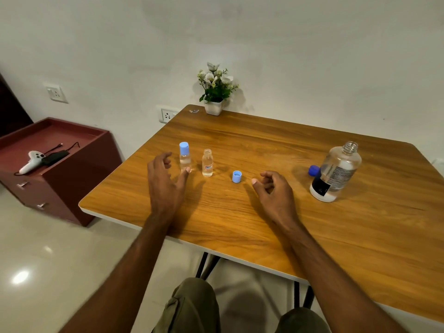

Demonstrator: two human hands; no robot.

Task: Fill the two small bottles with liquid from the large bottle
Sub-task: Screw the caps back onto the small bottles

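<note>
Counting two small bottles [185, 155] [207, 162], two loose caps [236, 176] [313, 170], one large bottle [336, 171].

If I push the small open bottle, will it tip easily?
Probably yes: the small open bottle stands tall and narrow. It looks nearly full with no cap, so it would likely spill. The clear wall looks smooth, perhaps slippery.

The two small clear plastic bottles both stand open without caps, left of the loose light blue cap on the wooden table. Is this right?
Not quite. In the head view only the right small clear plastic bottle is open; the left small clear plastic bottle has its cap on. Both do stand left of the loose light blue cap on the wooden table.
</note>
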